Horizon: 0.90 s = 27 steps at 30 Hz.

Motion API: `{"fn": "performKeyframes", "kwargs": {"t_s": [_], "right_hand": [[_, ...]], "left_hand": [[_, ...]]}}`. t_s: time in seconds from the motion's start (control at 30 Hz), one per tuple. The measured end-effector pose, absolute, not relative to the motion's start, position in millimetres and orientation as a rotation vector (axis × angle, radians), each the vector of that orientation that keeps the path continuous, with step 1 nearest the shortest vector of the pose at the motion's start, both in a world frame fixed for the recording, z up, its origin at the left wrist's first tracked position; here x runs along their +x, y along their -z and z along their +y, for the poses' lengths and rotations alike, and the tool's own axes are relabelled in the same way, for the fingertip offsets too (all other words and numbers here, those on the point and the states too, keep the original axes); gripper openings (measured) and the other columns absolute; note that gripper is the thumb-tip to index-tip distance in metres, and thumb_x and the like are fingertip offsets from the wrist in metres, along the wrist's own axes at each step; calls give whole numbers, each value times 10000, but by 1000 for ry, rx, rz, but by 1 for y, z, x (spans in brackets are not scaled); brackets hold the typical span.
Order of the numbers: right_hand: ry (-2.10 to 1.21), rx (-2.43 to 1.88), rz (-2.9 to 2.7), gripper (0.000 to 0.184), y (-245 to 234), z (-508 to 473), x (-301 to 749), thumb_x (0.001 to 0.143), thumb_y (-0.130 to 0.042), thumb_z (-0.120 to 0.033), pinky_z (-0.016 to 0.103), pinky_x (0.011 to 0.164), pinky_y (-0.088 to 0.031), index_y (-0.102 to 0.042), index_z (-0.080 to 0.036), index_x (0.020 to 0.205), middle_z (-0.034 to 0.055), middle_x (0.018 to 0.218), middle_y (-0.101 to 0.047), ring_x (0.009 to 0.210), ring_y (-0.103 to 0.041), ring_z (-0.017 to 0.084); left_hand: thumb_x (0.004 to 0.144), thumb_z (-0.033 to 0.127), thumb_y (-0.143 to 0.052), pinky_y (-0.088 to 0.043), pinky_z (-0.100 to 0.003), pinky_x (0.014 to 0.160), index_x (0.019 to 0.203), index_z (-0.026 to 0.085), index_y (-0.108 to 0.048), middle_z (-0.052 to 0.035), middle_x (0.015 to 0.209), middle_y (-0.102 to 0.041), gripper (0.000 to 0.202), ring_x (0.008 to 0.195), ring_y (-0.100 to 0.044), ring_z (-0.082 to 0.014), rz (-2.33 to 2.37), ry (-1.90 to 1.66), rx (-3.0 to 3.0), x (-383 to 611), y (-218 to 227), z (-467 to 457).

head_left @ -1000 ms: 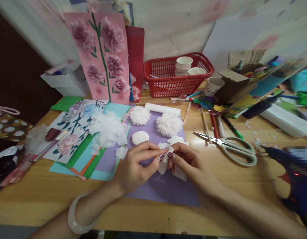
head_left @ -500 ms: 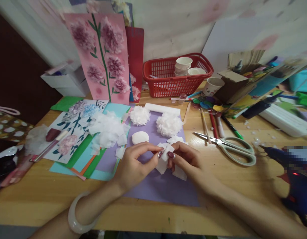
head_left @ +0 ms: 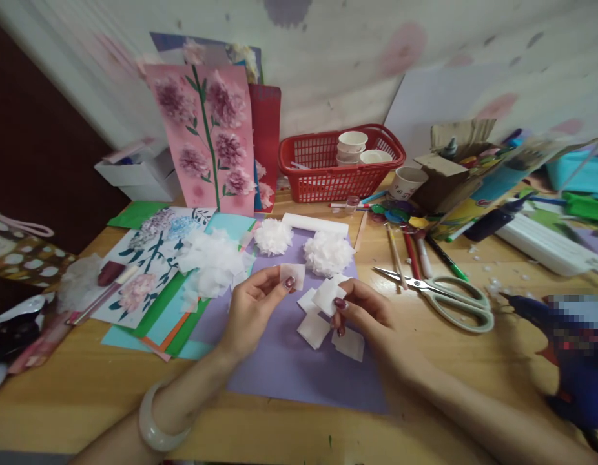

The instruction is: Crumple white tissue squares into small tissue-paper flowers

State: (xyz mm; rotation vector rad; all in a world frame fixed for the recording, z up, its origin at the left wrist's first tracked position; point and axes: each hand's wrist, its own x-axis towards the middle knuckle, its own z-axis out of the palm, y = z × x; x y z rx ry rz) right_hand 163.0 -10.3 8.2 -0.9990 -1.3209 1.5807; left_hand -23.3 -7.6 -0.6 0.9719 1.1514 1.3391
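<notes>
My left hand (head_left: pixel 257 300) pinches a small white tissue paper square (head_left: pixel 293 276) between thumb and fingers. Slightly to the right, my right hand (head_left: pixel 364 307) grips more white tissue paper squares (head_left: pixel 329 295). Loose white squares (head_left: pixel 312 330) lie below on the purple paper (head_left: pixel 274 368). Beyond my hands sit two ruffled white paper pompoms, a smaller pompom (head_left: pixel 273 237) and a larger pompom (head_left: pixel 328 253), in front of a white roll (head_left: pixel 316 224). A heap of white tissue pieces (head_left: pixel 212 261) rests to the left, over coloured sheets.
Scissors (head_left: pixel 439 294) lie to the right, near a blue glue gun (head_left: pixel 570 361). Pens and brushes (head_left: pixel 409 255) lie behind them. A red basket (head_left: pixel 318 184) with paper cups stands at the back, beside a pink flower picture (head_left: pixel 202 142). A painted sheet (head_left: pixel 156 268) lies left.
My hands have moved apart; the left now holds one tissue square away from those in the right. The view has tilted slightly upward. The round white piece is now hidden behind my left hand.
</notes>
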Motion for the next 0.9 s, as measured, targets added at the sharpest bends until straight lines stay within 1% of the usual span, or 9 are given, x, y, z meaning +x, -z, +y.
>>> {"fn": "performKeyframes", "kwargs": {"t_s": [0.13, 0.33, 0.43, 0.5, 0.57, 0.63, 0.7, 0.8, 0.9], "right_hand": [[-1594, -1012, -1315, 166, -8, -10, 163, 841, -543, -298, 243, 565, -382, -507, -176, 734, -23, 616, -548, 564, -478, 105], [-1605, -1011, -1318, 196, -9, -12, 163, 858, -542, -324, 240, 564, -364, -502, -174, 738, -31, 608, -533, 564, -455, 99], [-1616, -1003, -1326, 231, -9, -13, 163, 868, -546, -364, 244, 572, -364, -510, -172, 745, -33, 600, -526, 568, -455, 102], [-1627, -982, -1328, 238, -8, -14, 162, 866, -556, -380, 249, 581, -366, -516, -172, 757, -33, 601, -529, 569, -457, 103], [-1640, -962, -1330, 250, -6, -15, 162, 865, -565, -396, 252, 586, -367, -519, -170, 766, -32, 607, -532, 564, -460, 102], [-1654, -961, -1325, 267, -4, -15, 162, 867, -571, -412, 250, 574, -360, -517, -170, 769, -33, 605, -530, 553, -459, 99], [-1656, -968, -1320, 284, -3, -15, 161, 868, -574, -430, 245, 557, -351, -514, -170, 770, -34, 598, -529, 537, -454, 96], [-1624, -949, -1306, 309, -2, -15, 160, 853, -589, -459, 242, 541, -356, -518, -171, 765, -41, 577, -519, 510, -445, 93], [-1573, -942, -1277, 307, -3, -13, 160, 843, -606, -454, 235, 530, -379, -528, -168, 763, -49, 563, -503, 494, -446, 88]], "left_hand": [[708, 318, -744, -497, -201, 688, 825, 156, -724, -21, 772, -725, 201, 720, -636, -121, 1286, -1353, 1086, -31, -8, -3], [663, 376, -743, -454, -207, 600, 667, 154, -671, -4, 634, -683, 234, 607, -598, -126, 1689, -1401, 1387, -70, -31, 14], [680, 426, -705, -429, -218, 560, 704, 165, -656, -7, 624, -677, 267, 575, -581, -135, 1812, -1238, 1363, -99, -33, 15], [665, 410, -703, -425, -238, 555, 743, 167, -662, -15, 659, -671, 259, 581, -572, -151, 1932, -1145, 1396, -113, -33, 12], [650, 358, -720, -434, -264, 598, 808, 175, -675, -23, 744, -649, 246, 630, -555, -165, 2151, -1238, 1506, -116, -34, 6], [708, 301, -689, -440, -284, 674, 870, 191, -674, -35, 847, -617, 197, 703, -535, -172, 2257, -1482, 1673, -103, -37, -3], [798, 227, -602, -449, -276, 707, 875, 201, -664, -36, 873, -614, 102, 738, -547, -164, 1916, -1588, 1873, -78, -40, -11], [826, 170, -594, -478, -267, 774, 915, 210, -687, -40, 890, -671, 135, 845, -611, -168, 1339, -1287, 2044, -35, -40, -17], [820, 165, -614, -492, -281, 844, 974, 192, -703, -71, 957, -691, 180, 926, -633, -181, 1114, -1182, 2013, -9, -32, -17]]}}
